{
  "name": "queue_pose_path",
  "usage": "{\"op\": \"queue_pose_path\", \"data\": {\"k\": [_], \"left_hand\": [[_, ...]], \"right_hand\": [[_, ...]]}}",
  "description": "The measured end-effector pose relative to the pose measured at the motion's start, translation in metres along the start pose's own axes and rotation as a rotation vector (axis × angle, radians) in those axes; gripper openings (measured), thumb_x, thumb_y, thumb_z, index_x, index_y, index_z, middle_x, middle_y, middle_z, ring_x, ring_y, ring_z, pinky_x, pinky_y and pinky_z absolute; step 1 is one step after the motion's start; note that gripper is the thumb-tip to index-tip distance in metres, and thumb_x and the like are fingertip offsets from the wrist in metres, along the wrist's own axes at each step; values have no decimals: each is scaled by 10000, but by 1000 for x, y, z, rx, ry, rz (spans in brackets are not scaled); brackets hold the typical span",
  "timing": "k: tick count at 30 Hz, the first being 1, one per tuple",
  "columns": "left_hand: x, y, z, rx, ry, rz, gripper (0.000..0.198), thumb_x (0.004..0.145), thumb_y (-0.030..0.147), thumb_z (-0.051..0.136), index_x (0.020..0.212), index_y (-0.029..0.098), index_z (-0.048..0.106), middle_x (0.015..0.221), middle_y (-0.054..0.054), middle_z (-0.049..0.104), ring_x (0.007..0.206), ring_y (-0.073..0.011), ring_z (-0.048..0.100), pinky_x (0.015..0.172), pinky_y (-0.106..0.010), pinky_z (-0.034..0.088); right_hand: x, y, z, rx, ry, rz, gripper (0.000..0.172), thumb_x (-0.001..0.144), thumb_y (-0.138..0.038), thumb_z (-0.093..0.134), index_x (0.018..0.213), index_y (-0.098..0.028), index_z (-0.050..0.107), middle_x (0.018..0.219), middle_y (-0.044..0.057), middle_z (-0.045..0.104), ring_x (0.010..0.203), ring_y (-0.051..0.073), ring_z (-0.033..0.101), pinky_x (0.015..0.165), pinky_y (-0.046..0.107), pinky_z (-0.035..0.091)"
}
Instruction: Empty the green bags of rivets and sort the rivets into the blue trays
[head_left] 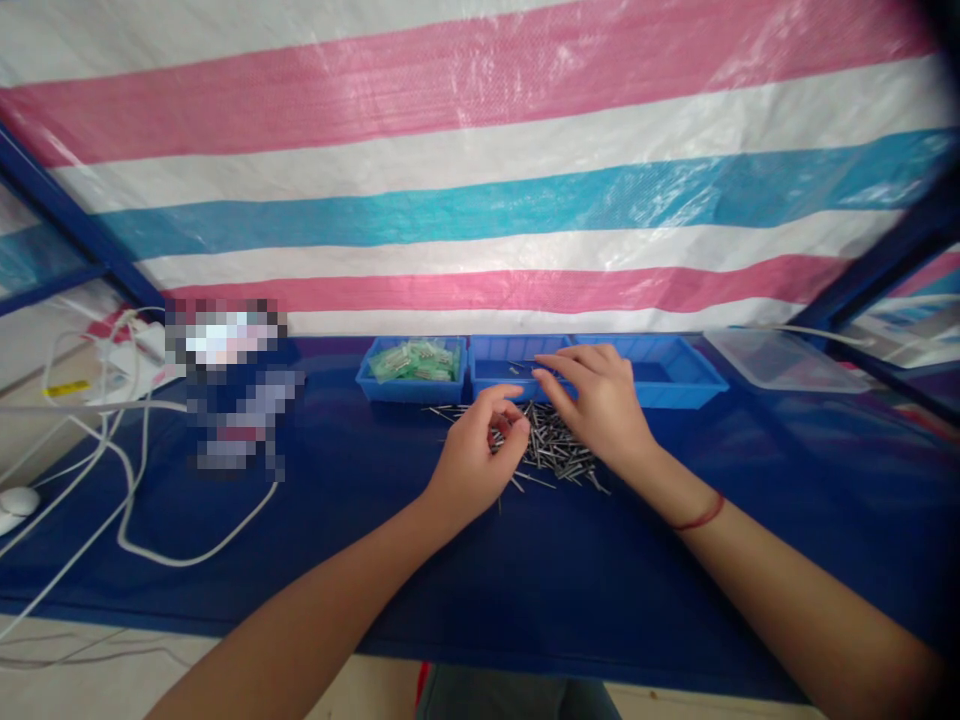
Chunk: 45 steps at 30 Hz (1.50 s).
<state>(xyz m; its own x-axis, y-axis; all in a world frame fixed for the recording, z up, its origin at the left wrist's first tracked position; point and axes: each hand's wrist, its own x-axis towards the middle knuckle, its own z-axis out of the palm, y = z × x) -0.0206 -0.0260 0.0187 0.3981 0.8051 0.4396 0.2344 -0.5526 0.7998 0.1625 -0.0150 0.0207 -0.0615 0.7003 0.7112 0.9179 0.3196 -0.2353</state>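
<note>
A heap of thin metal pins [551, 448] lies on the blue table cover in front of me. My left hand [480, 455] rests at the heap's left edge, fingers curled in a pinch on what looks like a pin or two. My right hand [596, 400] hovers over the heap's far side, fingers bent and close together, tips reaching toward the middle blue tray [495, 385]; what they hold, if anything, is hidden. A red cord circles my right wrist.
Three blue trays stand in a row behind the heap: the left one [369, 380] holds pale green parts, the right one [694, 385] looks shallow. A clear plastic tray [780, 360] sits far right. White cables [131, 480] loop at left. A striped tarp hangs behind.
</note>
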Motion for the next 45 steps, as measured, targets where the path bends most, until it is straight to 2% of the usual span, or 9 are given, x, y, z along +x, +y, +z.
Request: {"op": "queue_pose_path", "data": {"k": [4, 7, 11, 19, 24, 29, 36, 40, 45], "left_hand": [[1, -4, -3, 300, -170, 174, 154, 879, 151, 505, 967, 173, 629, 942, -49, 652, 876, -167, 581, 830, -312, 434], [2, -8, -4, 495, -257, 249, 228, 892, 126, 477, 1003, 200, 662, 1027, -53, 652, 959, -190, 556, 849, -338, 405], [5, -10, -5, 665, -329, 286, 258, 939, 202, 473, 1118, 265, 647, 1177, -21, 639, 1070, -203, 514, 829, -355, 356], [7, -5, -4, 791, -363, 252, 202, 966, 303, 467, 1001, 248, 659, 1082, 3, 673, 1027, -185, 512, 819, -374, 291], [6, -5, -6, 743, -305, 195, 166, 949, 315, 502, 918, 219, 635, 997, -1, 668, 995, -189, 528, 818, -359, 313], [7, -5, -6, 469, -137, 76, 125, 939, 259, 494, 933, 194, 600, 962, -23, 661, 909, -173, 572, 802, -312, 391], [5, -2, -3, 131, -40, -35, 122, 920, 245, 504, 937, 175, 602, 951, -37, 675, 866, -155, 616, 799, -270, 461], [4, 1, -2, 123, -37, -80, 126, 909, 248, 528, 949, 177, 624, 946, -29, 688, 864, -156, 619, 815, -273, 464], [3, 2, -1, 226, -73, -14, 142, 902, 239, 539, 972, 179, 648, 963, -46, 700, 913, -185, 604, 866, -315, 436]], "right_hand": [[-5, 5, -8, 39, 16, 22, 238, 904, -322, 511, 949, -198, 708, 939, 81, 701, 906, 248, 586, 783, 401, 417], [-9, 6, -17, 88, 21, 9, 197, 892, -272, 513, 884, -193, 693, 903, 70, 708, 871, 231, 602, 789, 385, 439], [-10, 5, -23, 144, 10, 5, 159, 882, -228, 519, 837, -199, 669, 868, 54, 711, 831, 213, 612, 796, 371, 457], [-13, -5, -27, 197, -48, -51, 137, 876, -225, 539, 831, -198, 665, 866, 57, 704, 849, 223, 609, 795, 375, 467], [-14, -10, -29, 233, -131, -91, 134, 882, -211, 533, 831, -197, 656, 860, 53, 704, 811, 210, 614, 781, 378, 465], [-18, -17, -25, 411, -277, -69, 140, 885, -321, 570, 853, -210, 649, 863, 51, 706, 804, 202, 630, 768, 366, 482], [-27, -26, -16, 626, -232, 195, 202, 877, -392, 570, 869, -208, 656, 810, 43, 686, 666, 159, 597, 593, 296, 484], [-29, -24, -13, 736, -236, 337, 237, 827, -432, 631, 859, -200, 661, 817, 47, 689, 720, 181, 626, 619, 310, 507], [-29, -22, -13, 754, -209, 348, 229, 814, -424, 648, 845, -200, 682, 862, 62, 698, 779, 196, 640, 657, 329, 530]]}}
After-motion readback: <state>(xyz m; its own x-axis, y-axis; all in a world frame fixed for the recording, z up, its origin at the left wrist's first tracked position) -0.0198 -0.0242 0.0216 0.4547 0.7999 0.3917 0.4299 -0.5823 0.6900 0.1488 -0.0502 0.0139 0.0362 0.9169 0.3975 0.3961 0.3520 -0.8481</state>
